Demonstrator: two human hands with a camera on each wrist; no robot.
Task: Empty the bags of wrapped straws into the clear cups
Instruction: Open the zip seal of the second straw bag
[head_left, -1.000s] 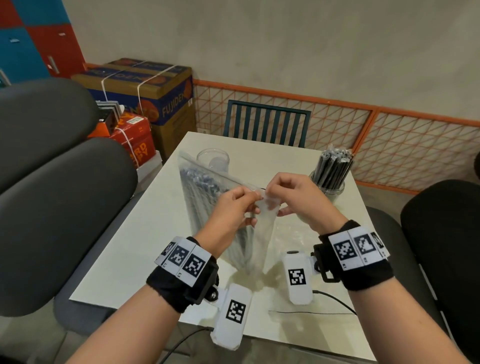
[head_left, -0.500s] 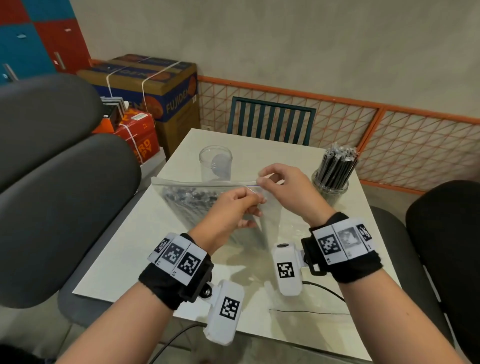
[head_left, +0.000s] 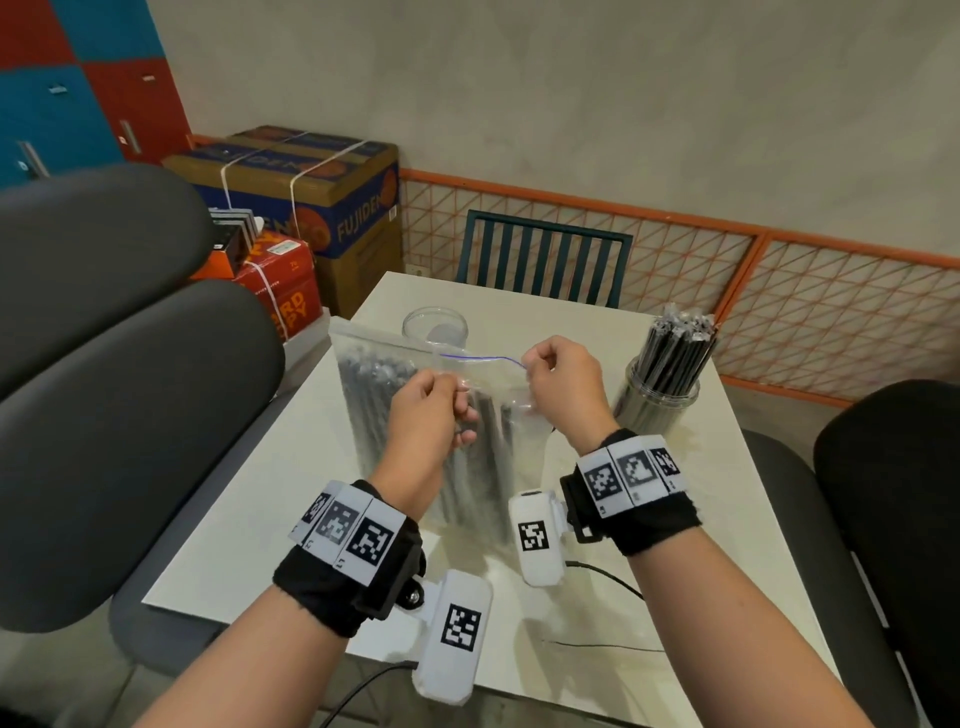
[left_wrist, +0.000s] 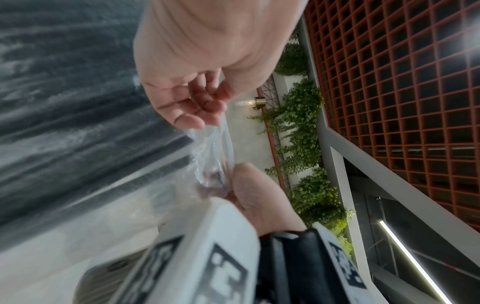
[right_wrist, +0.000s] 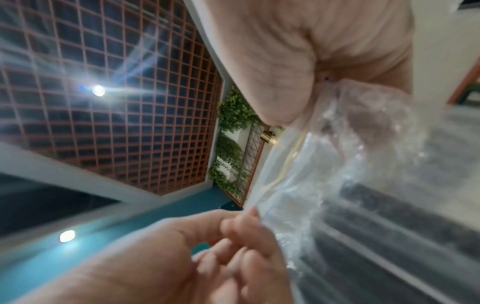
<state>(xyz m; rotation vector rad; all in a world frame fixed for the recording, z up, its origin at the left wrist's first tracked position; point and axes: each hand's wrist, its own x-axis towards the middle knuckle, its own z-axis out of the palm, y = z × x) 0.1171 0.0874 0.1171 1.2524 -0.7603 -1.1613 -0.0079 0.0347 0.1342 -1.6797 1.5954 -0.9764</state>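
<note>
The bench (head_left: 291, 499) lay bare along its 9 o'clock edge and before the wrists. A bag (head_left: 395, 415) of dark straws (head_left: 363, 384) hung upright over its middle. At 12 o'clock stood an empty cup (head_left: 435, 325); at 2 o'clock a cup (head_left: 655, 402) packed with straws. Left hand (head_left: 428, 415) and right hand (head_left: 563, 387), raised side by side, each pinched the bag's top edge, parting it.

The straws (head_left: 410, 415) in the clear bag (head_left: 363, 353) are black, like those in the cup (head_left: 655, 395) (its plastic see-through); the table (head_left: 249, 519) is white, the wristbands (head_left: 358, 566) black-and-white checkered.
</note>
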